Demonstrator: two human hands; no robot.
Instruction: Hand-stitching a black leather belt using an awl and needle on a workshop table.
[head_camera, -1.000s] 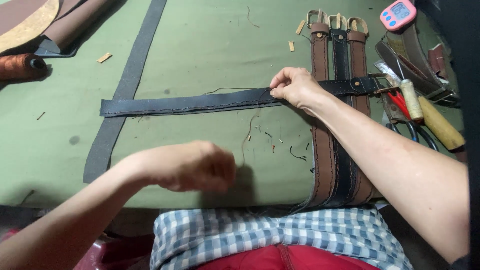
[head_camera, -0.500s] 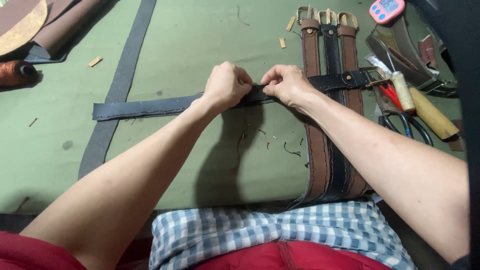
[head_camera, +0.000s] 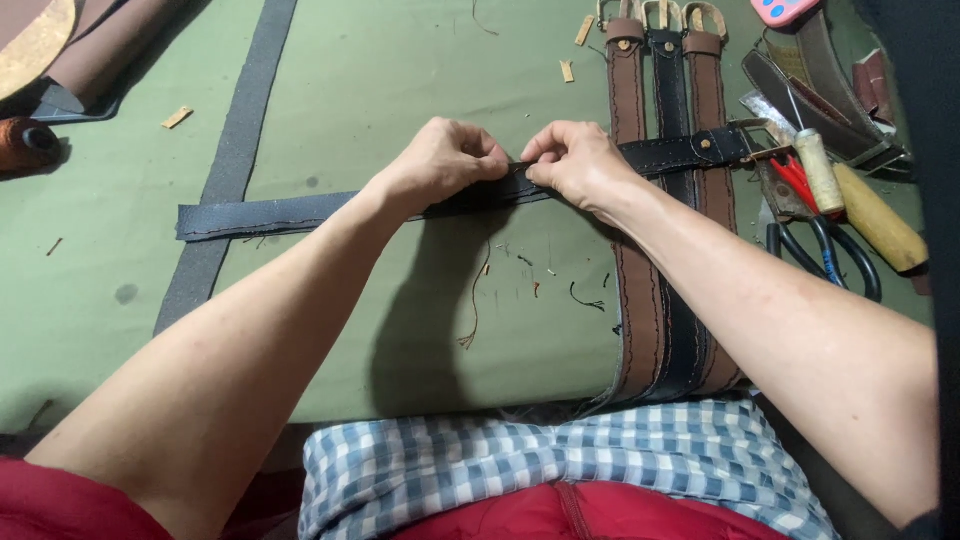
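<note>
A dark leather belt (head_camera: 270, 214) with stitched edges lies crosswise on the green work mat (head_camera: 400, 80). My left hand (head_camera: 440, 160) and my right hand (head_camera: 575, 160) meet at its middle, both pinching the belt with fingertips close together. The belt's buckle end (head_camera: 745, 145) crosses over three finished belts (head_camera: 650, 90), two brown and one black, that run from the far edge toward me.
Red-handled and black-handled scissors (head_camera: 815, 235), a wooden-handled tool (head_camera: 880, 220) and a thread spool (head_camera: 818, 168) lie at the right. A long dark strap (head_camera: 235, 150) runs down the left side. Thread scraps (head_camera: 530, 275) litter the mat. A brown roll (head_camera: 25, 145) sits far left.
My left hand rose from near the mat's front edge to the belt and now pinches it beside my right hand. The view has shifted slightly.
</note>
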